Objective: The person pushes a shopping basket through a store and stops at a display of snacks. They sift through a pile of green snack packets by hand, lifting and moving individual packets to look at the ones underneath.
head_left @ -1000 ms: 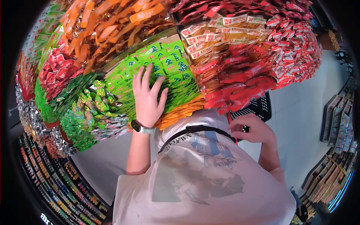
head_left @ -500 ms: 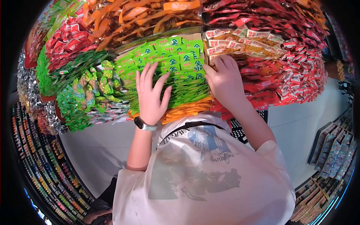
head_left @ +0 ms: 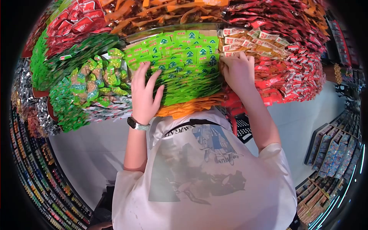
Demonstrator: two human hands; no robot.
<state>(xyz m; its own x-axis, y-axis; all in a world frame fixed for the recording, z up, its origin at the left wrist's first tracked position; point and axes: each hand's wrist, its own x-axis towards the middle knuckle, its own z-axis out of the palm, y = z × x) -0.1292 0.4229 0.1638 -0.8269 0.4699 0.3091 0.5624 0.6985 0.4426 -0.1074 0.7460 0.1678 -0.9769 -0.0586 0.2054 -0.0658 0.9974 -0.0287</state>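
My left hand [head_left: 145, 94], a watch [head_left: 132, 123] on its wrist, lies with spread fingers at the left side of a stack of green snack packets [head_left: 188, 63]. Its fingertips touch the packets there. At the stack's right edge is my right hand [head_left: 239, 71], fingers bent and drawn together. Its fingertips dip in beside the green packets, next to the white-labelled snack packets [head_left: 239, 40], and anything between them is hidden. The green packets lie in overlapping rows, and orange packets [head_left: 188, 107] show along the front below them.
Red-and-white packets [head_left: 304, 73] are heaped on the right, round green-wrapped snacks [head_left: 92, 80] on the left. Behind are orange packets [head_left: 165, 15] and red packets [head_left: 268, 17]. Stocked shelves [head_left: 36, 168] curve along the left, and a display rack [head_left: 333, 149] stands right on the pale floor [head_left: 84, 153].
The view has shifted, so the display sits further right in the middle. My left hand has slid toward the stack's left side. My right hand stays at the right edge, fingers still bent.
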